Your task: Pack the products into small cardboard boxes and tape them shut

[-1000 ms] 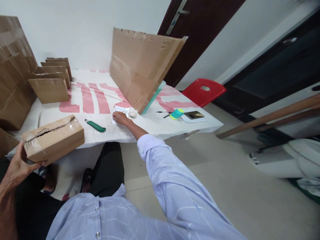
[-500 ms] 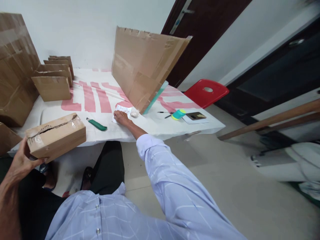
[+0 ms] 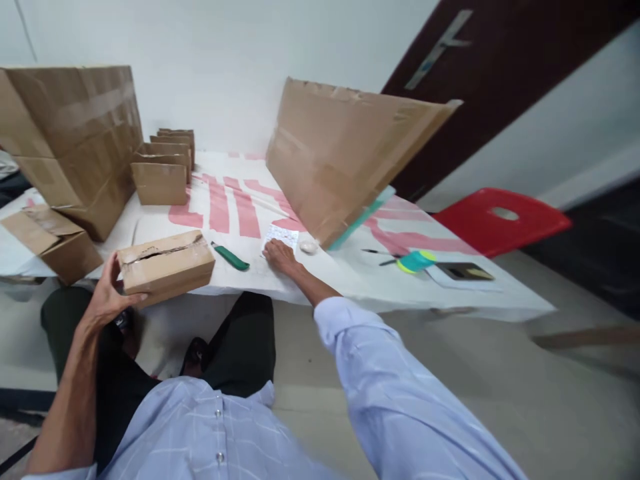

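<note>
My left hand [image 3: 113, 293] grips the near left end of a small cardboard box [image 3: 170, 275], thumb below and fingers around its end. The box is tilted at the table's front edge, with a ragged slit along its taped top. My right hand [image 3: 281, 255] is closed, its fingers bent down onto a small white paper with dark marks [image 3: 281, 236]; the fingertips are partly hidden. Beside that hand lies a small whitish lump [image 3: 309, 247], too unclear to name. Between the box and my right hand rests a green utility knife [image 3: 231, 256].
A large cardboard box [image 3: 80, 127], a smaller box [image 3: 53, 243] and several upright cardboard pieces [image 3: 160, 183] stand left. A big cardboard sheet [image 3: 345, 153] leans behind my right hand. Rightward are a teal-and-yellow roll [image 3: 416, 261], pens, a phone [image 3: 465, 271] and a red chair [image 3: 500, 220].
The view has swung left, so everything appears farther right. My left hand still holds the cardboard box, and my right hand stays at the small paper.
</note>
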The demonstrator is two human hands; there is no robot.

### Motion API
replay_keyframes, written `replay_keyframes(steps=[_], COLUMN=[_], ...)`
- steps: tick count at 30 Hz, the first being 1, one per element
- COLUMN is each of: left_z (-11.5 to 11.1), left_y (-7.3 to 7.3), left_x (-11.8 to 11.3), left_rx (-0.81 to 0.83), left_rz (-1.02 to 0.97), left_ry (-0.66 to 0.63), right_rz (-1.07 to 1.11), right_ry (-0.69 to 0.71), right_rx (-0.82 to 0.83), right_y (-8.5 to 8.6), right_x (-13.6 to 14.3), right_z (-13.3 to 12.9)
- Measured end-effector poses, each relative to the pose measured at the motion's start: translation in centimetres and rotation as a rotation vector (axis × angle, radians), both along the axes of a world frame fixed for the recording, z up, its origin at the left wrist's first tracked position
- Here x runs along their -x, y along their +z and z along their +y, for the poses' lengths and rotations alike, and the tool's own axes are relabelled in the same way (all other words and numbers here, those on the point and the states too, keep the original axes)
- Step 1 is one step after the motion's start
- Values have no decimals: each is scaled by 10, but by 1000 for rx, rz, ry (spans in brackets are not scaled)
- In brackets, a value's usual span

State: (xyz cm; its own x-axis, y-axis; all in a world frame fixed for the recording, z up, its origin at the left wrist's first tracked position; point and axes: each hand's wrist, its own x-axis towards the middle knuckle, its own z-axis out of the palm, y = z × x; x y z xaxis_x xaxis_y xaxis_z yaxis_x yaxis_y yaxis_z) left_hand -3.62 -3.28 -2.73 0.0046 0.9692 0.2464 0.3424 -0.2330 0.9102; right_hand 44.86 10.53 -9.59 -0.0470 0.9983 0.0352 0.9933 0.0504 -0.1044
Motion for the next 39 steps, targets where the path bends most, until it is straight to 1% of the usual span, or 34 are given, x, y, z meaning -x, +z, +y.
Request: replay_keyframes(steps=[3, 5, 8, 10, 12, 14, 16, 17, 18, 19, 21, 23, 24, 25, 29, 30, 33, 35, 37, 39], left_z=[1, 1, -2, -5, -7, -8, -10, -10, -11, -13, -15, -17, -17, -17, -14, -13, -11, -11, -10, -9], left_y=[-15, -22, -26, -26, -26, -26, -26, -26, -26, -25, -23, -21, -19, -18, -17, -18, -21, -23, -25, -27], left_x=[4, 3, -1, -3, -6, -9, -12, -13, -13, -13, -13, -11, -11, -11, -12, -13, -15, -15, -15, -13], left_rx=[-75, -117, -158, -170, -170, -165, -164, -164, -165, -165, -162, -165, -168, -170, -156, -151, -149, -153, -157, -162], left_rz=[-57, -72, -82, -75, -53, -22, 0, 7, 13, 21, 42, 63, 73, 82, 100, 97, 80, 73, 67, 62], left_ry=[22, 12, 10, 1, -16, -29, -32, -35, -39, -43, -50, -61, -69, -78, -75, -69, -62, -59, -57, -60], right_rz=[-29, -44, -59, -19, 92, 223, 284, 290, 287, 278, 262, 269, 285, 311, 431, 412, 254, 202, 228, 280], right_ry=[14, 14, -3, 7, 108, 309, 511, 567, 584, 557, 403, 233, 188, 180, 286, 270, 97, 15, -4, -19], right_rx=[11, 7, -22, -103, -247, -385, -425, -422, -406, -379, -284, -175, -145, -140, -229, -216, -78, -12, -19, -62], right_y=[3, 6, 15, 29, 48, 69, 87, 92, 95, 96, 89, 78, 73, 67, 49, 43, 23, 9, 1, 0], right_x=[4, 6, 15, 32, 59, 92, 123, 135, 143, 149, 150, 143, 139, 134, 118, 115, 107, 103, 101, 100], right_z=[-13, -19, -25, -27, -32, -41, -50, -54, -57, -59, -59, -55, -52, -49, -39, -39, -46, -54, -60, -60])
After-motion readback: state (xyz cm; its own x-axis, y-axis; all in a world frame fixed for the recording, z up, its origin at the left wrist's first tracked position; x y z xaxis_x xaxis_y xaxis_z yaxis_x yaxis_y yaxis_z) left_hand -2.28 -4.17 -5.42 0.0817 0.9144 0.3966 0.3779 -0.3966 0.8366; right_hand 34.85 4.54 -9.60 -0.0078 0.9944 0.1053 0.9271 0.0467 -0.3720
